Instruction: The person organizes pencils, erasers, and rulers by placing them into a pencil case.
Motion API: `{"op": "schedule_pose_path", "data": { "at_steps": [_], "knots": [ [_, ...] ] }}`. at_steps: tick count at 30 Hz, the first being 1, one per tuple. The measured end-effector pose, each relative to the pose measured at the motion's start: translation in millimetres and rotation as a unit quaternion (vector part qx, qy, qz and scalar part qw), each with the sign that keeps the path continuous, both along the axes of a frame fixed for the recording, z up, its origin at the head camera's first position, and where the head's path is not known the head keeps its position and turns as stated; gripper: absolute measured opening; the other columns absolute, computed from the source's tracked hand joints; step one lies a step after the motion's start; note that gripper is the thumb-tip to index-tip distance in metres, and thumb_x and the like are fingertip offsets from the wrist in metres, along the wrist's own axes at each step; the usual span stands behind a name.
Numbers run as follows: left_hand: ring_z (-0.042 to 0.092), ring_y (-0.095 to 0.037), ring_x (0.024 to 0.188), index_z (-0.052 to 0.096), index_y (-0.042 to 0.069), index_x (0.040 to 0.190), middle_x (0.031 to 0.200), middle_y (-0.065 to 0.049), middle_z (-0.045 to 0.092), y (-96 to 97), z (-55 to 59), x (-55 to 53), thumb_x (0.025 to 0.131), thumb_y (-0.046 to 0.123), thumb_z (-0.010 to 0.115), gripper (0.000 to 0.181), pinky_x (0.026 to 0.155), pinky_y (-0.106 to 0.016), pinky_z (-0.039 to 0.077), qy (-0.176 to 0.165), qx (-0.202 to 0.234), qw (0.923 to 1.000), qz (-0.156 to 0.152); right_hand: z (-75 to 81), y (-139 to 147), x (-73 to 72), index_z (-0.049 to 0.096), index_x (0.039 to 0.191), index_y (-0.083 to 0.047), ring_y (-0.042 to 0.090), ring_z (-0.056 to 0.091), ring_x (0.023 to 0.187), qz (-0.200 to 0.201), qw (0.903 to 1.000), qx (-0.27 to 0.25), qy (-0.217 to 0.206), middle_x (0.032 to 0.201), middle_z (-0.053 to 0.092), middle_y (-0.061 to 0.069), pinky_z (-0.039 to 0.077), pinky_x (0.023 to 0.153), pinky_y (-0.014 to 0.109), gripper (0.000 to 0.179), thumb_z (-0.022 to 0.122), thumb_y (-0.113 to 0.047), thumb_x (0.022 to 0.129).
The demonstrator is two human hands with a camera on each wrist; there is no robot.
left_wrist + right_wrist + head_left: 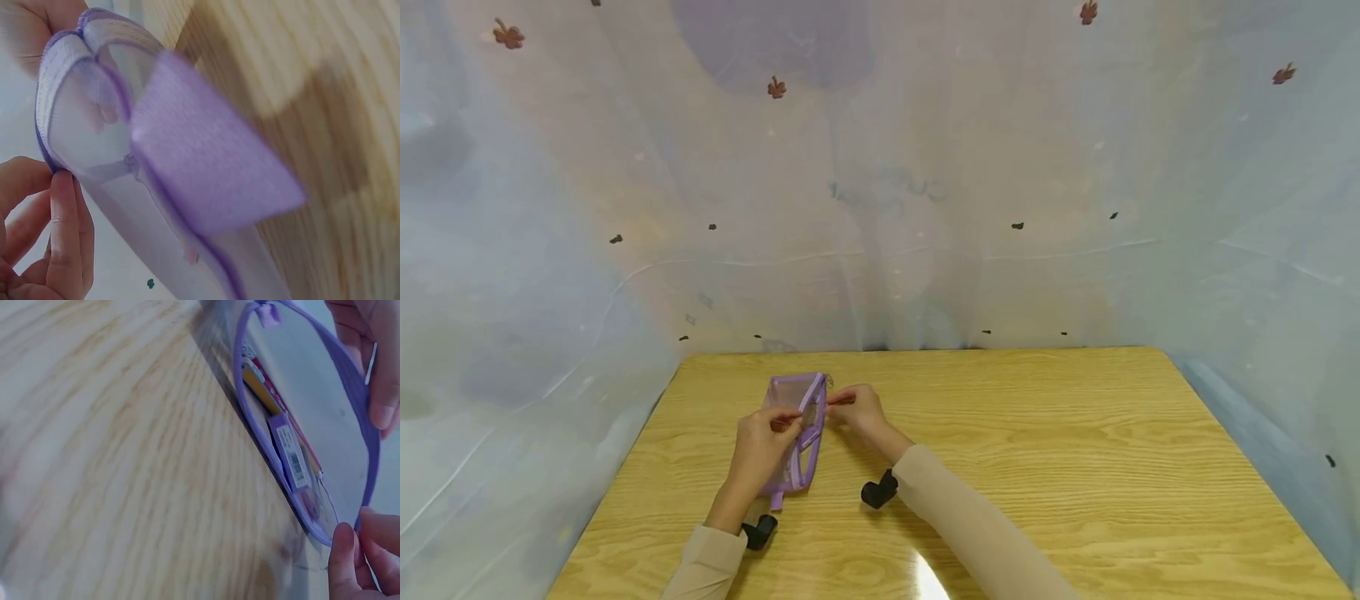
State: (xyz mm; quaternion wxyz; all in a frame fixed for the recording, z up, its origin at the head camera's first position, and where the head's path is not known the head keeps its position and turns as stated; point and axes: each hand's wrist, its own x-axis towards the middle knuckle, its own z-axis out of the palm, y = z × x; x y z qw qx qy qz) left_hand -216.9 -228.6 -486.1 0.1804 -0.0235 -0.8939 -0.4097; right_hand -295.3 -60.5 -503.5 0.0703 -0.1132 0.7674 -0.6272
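A purple-trimmed, see-through mesh pencil case [786,389] lies on the left part of the table, its zipper spread wide. My left hand [758,446] pinches the left edge of the opening between thumb and fingers. On the other side, my right hand [857,410] pinches the rim near the far end. Inside the case, the right wrist view shows a small purple box with a barcode label [292,456], a yellow stick [261,387] and a thin pink-red stick [294,425]. A purple fabric tab [212,150] sticks out from the near end.
The wood-grain table [1037,467] reaches far to the right of both hands. A patterned cloth [925,167] hangs behind it and along both sides. Black wrist camera mounts [878,490] sit beneath the wrists, close above the tabletop.
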Motion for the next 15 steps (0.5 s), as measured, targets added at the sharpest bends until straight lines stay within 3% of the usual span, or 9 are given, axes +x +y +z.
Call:
{"op": "schedule_pose_path", "data": {
  "at_steps": [7, 11, 15],
  "knots": [
    [0.068, -0.017, 0.071, 0.077, -0.002, 0.094, 0.080, -0.006, 0.073, 4.5, 0.0, -0.8, 0.086, 0.003, 0.077, 0.009, 0.061, -0.022, 0.055, -0.008, 0.003, 1.0000, -0.004, 3.7, 15.5, -0.7, 0.073, 0.097, 0.008, 0.025, 0.070, 0.079, -0.018, 0.9989, -0.033, -0.027, 0.086, 0.072, 0.012, 0.059, 0.075, 0.034, 0.012, 0.075, 0.001, 0.087],
    [0.068, -0.016, 0.072, 0.077, -0.002, 0.097, 0.081, -0.006, 0.073, 8.0, 1.0, -0.9, 0.087, 0.006, 0.077, 0.013, 0.061, -0.021, 0.054, -0.020, 0.008, 0.9998, -0.006, 6.0, 26.5, -0.9, 0.071, 0.100, 0.010, 0.036, 0.071, 0.086, -0.019, 0.9967, -0.069, -0.039, 0.089, 0.072, 0.015, 0.059, 0.080, 0.044, 0.013, 0.071, 0.003, 0.089],
    [0.068, -0.018, 0.075, 0.076, -0.003, 0.101, 0.083, -0.006, 0.073, 11.9, -0.6, -1.5, 0.090, 0.008, 0.075, 0.015, 0.063, -0.022, 0.055, -0.019, 0.009, 0.9997, -0.008, 9.9, 39.2, -0.6, 0.071, 0.102, 0.011, 0.034, 0.071, 0.086, -0.026, 0.9969, -0.068, -0.030, 0.092, 0.071, 0.017, 0.058, 0.081, 0.045, 0.015, 0.070, 0.002, 0.091]
  ]
}}
